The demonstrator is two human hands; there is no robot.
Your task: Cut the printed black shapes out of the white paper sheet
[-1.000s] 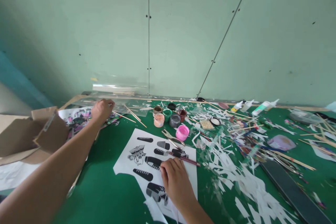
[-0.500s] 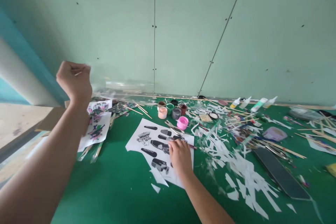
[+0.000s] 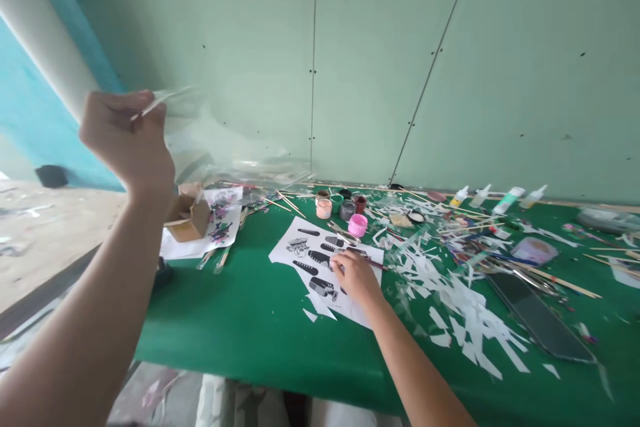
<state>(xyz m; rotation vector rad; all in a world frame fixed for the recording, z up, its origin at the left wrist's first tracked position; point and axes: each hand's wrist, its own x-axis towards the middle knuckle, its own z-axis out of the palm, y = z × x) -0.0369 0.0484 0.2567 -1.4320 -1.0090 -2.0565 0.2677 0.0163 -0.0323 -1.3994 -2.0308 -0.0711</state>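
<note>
My left hand (image 3: 127, 140) is raised high at the left, fingers pinched shut on the corner of a clear plastic sheet (image 3: 225, 133) that trails down toward the table's back edge. My right hand (image 3: 356, 275) rests knuckles-up on a white paper with black printed shapes (image 3: 315, 260) lying on the green table (image 3: 240, 320). Its fingers are curled at a thin dark-red brush (image 3: 373, 263) that lies across the paper; whether they grip it is unclear.
Small paint pots (image 3: 343, 205) stand behind the paper, one pink (image 3: 357, 224). White paper scraps (image 3: 450, 307), wooden sticks, glue bottles (image 3: 500, 199) and a dark flat slab (image 3: 537, 317) cover the right side. A small cardboard box (image 3: 187, 217) and coloured prints (image 3: 220, 227) lie left.
My left hand has lifted from the table's back left corner up into the air, pulling the clear sheet with it. The view pulled back and left. My right hand stayed on the paper.
</note>
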